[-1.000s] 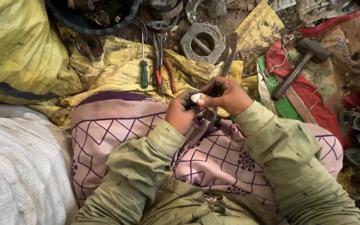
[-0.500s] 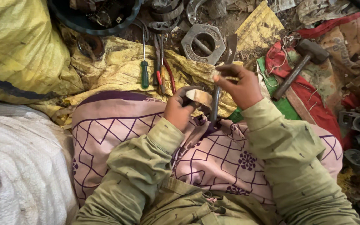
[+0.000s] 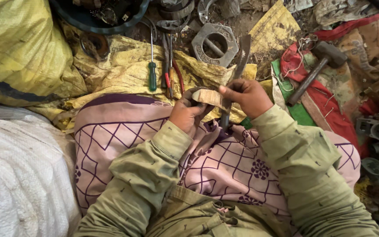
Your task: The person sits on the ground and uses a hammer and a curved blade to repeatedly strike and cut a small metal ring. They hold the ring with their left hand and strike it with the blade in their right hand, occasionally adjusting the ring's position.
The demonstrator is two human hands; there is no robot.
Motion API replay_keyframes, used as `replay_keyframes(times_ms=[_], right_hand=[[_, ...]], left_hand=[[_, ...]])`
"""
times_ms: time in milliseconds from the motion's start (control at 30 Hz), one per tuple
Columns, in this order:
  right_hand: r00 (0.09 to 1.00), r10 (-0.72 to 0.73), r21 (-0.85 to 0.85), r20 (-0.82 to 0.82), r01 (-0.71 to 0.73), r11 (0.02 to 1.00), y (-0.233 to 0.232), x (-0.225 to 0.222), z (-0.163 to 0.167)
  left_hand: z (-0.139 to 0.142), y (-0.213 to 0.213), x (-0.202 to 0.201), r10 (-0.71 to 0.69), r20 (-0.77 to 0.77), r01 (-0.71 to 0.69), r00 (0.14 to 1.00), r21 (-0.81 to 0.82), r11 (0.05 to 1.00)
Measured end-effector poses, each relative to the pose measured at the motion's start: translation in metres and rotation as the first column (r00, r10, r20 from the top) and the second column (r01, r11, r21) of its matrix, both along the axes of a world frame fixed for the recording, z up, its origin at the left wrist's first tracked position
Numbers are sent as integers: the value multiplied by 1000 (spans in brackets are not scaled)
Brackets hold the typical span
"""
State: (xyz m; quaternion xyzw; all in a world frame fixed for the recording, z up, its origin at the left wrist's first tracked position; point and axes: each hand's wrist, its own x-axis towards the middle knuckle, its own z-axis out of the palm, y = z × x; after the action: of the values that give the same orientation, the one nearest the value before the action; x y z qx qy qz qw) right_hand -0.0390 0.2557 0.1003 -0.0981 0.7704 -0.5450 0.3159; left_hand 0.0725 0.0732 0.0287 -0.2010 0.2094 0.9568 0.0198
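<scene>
My left hand [image 3: 185,114] grips a small dark round part with a strip of tan tape or paper [image 3: 208,97] coming off it. My right hand [image 3: 247,95] pinches the free end of that strip and also holds a long flat metal blade [image 3: 237,70] that points up and away from me. Both hands meet just above my lap, which is covered by a pink cloth with a purple lattice pattern [image 3: 123,131]. My sleeves are olive green.
A green-handled screwdriver [image 3: 152,74] and red-handled pliers [image 3: 171,70] lie on yellow sacking ahead. A hexagonal metal flange [image 3: 215,41] sits beyond, a hammer [image 3: 314,70] on red cloth at right. A yellow sack [image 3: 18,48] and white sack [image 3: 18,175] stand at left. Metal scrap at right edge.
My right hand has pulled away to the right of the left, drawing the tan strip out from the part. The blade has swung up with it.
</scene>
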Motion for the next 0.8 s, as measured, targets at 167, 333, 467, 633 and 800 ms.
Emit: replay_keyframes(times_ms=[167, 333, 467, 633, 800], right_hand=[[984, -107, -160, -145, 83, 984, -1, -4, 3], [978, 53, -52, -203, -65, 997, -14, 7, 20], [966, 119, 66, -231, -107, 992, -21, 19, 24], [987, 69, 114, -147, -52, 992, -12, 14, 16], [990, -63, 38, -128, 68, 997, -7, 5, 3]], left_hand=[[-8, 2, -1, 43, -93, -55, 995, -130, 990], [-7, 1, 0, 24, -115, -57, 993, -297, 953], [-2, 2, 2, -50, -100, 3, 994, -420, 908], [2, 6, 3, -92, -132, 27, 987, -424, 905], [0, 7, 4, -90, -141, 27, 986, -395, 918]])
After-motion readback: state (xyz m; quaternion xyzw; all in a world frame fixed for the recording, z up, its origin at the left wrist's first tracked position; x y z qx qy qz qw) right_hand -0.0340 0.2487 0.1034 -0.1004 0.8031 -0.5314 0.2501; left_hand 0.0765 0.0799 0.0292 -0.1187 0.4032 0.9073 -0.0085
